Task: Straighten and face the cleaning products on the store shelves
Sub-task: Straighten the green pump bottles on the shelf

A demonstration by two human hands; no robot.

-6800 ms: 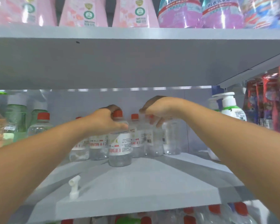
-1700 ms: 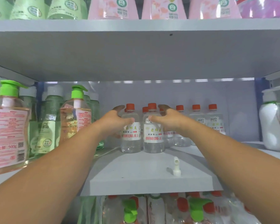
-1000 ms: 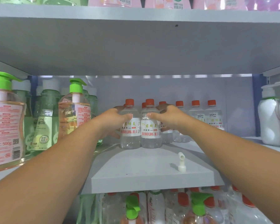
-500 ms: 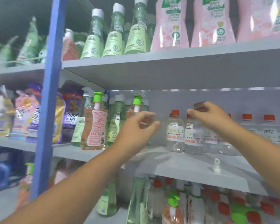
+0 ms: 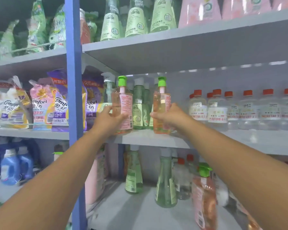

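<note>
Head view: we have both hands on two orange-pink pump bottles standing upright at the near edge of the middle shelf (image 5: 156, 141), just right of the blue upright post (image 5: 74, 103). Our left hand (image 5: 109, 119) wraps the lower body of the left pump bottle (image 5: 122, 103), fingers closed around its near side. Our right hand (image 5: 166, 116) is closed the same way on the right pump bottle (image 5: 161, 103). The two hands are apart, with a gap between the bottles.

Each bottle is clear with peach-coloured liquid, a bright green pump head and a pink printed label; on the left one the label faces right of us, not squarely forward.

In that gap, farther back, stand green bottles (image 5: 139, 110) with white caps, touching or nearly touching the held ones. To the right, a row of clear bottles with red caps (image 5: 218, 108) runs along the same shelf. Left of the post lie Comfort refill pouches (image 5: 58, 103). The upper shelf (image 5: 189, 40) carries pale green bottles (image 5: 134, 19) and pink pouches (image 5: 199, 12). Below, more green and clear bottles stand loosely; their details are blurred.
</note>
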